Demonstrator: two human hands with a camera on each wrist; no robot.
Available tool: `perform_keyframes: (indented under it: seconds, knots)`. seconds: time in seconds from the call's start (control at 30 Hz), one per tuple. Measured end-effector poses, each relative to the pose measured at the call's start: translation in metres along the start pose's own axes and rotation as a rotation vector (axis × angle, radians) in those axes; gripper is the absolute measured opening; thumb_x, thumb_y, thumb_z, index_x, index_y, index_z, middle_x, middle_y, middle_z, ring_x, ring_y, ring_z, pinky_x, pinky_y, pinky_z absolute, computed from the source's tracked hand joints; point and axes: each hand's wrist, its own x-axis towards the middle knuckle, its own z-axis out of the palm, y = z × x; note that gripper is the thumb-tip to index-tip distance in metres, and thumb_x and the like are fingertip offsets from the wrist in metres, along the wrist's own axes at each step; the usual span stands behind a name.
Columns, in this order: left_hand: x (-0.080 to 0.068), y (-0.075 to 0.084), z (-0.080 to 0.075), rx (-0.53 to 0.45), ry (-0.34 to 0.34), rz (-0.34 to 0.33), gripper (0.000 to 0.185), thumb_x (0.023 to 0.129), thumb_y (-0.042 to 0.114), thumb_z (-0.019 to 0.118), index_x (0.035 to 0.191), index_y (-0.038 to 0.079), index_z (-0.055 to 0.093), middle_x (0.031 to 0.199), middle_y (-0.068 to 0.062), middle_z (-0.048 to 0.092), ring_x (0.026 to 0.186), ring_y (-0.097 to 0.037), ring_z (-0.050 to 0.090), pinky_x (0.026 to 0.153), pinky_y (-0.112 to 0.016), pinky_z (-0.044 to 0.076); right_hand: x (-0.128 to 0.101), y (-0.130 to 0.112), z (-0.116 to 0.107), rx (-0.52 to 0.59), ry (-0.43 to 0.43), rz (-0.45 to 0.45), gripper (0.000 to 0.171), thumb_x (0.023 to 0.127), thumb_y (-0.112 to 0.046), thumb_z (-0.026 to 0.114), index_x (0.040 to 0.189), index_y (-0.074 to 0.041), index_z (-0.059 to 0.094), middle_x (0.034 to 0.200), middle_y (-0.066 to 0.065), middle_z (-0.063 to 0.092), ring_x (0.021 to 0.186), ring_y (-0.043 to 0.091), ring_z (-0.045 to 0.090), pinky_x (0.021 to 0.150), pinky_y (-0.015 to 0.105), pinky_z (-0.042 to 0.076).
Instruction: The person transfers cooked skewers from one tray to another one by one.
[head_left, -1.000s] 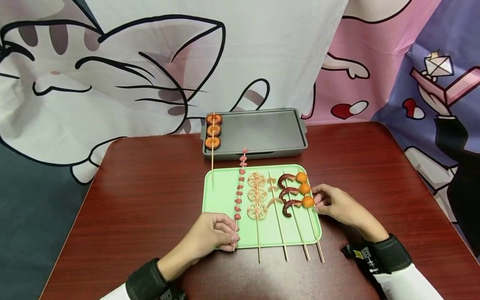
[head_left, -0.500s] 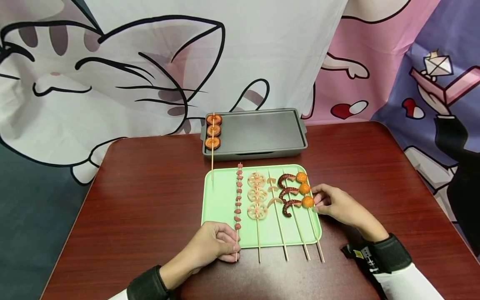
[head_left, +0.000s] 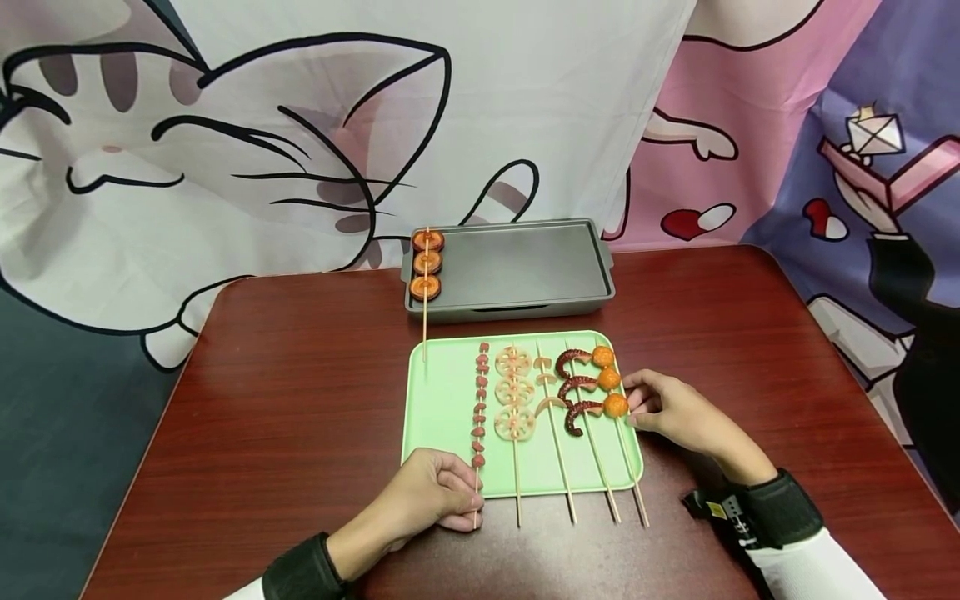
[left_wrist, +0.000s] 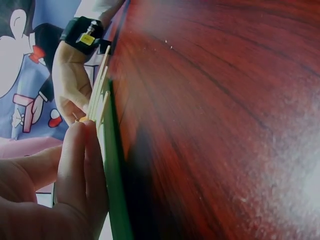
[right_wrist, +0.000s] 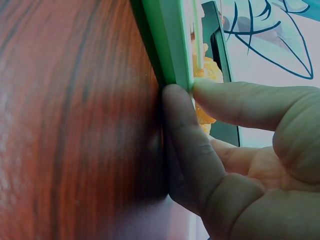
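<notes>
On the dark red table [head_left: 300,400], before a cartoon curtain [head_left: 225,125], left fingers [head_left: 457,500] pinch a skewer [head_left: 477,433], right fingers [head_left: 643,398] pinch the green tray [head_left: 442,400].

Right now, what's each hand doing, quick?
Left hand: fingers pinch the stick end of the sausage skewer.
Right hand: thumb and fingers grip the right rim of the green tray.

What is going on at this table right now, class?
A person sits at a red-brown table with a green tray of food skewers. The left hand pinches the stick end of the sausage-bit skewer, which lies along the tray. The right hand holds the tray's right edge, fingers against the rim beside the orange-ball skewer. Behind, a grey pan holds one mushroom skewer.
</notes>
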Motion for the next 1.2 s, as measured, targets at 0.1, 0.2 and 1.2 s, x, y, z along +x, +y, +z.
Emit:
perform_keyframes:
  seconds: [0.1,0.2,1.2]
  knots:
    - [0.001,-0.001,0.0,0.051,0.006,0.0,0.014,0.087,-0.01,0.073,0.097,-0.013,0.064,0.076,-0.012,0.072,0.064,-0.019,0.073,0.062,-0.032,0.065,0.0,0.0,0.0,-0.002,0.002,0.003,0.039,0.09,0.003,0.074,0.125,0.009,0.059,0.096,0.01,0.065,0.085,0.01,0.06,0.07,0.02,0.054]
    - [0.002,-0.001,0.0,0.1,0.009,0.0,0.012,0.087,-0.008,0.075,0.094,-0.01,0.065,0.074,-0.013,0.072,0.059,-0.018,0.072,0.059,-0.034,0.065,0.0,0.0,0.001,-0.005,0.005,0.006,0.038,0.09,0.003,0.074,0.124,0.009,0.059,0.096,0.01,0.065,0.085,0.009,0.06,0.07,0.02,0.054]
    - [0.006,0.009,0.006,0.578,0.082,0.148,0.025,0.082,0.003,0.082,0.065,0.008,0.065,0.05,-0.004,0.064,0.039,-0.011,0.062,0.04,-0.031,0.057,0.001,0.001,0.001,0.004,0.015,0.012,0.038,0.089,0.003,0.075,0.123,0.009,0.059,0.096,0.011,0.065,0.081,0.009,0.061,0.069,0.02,0.054]
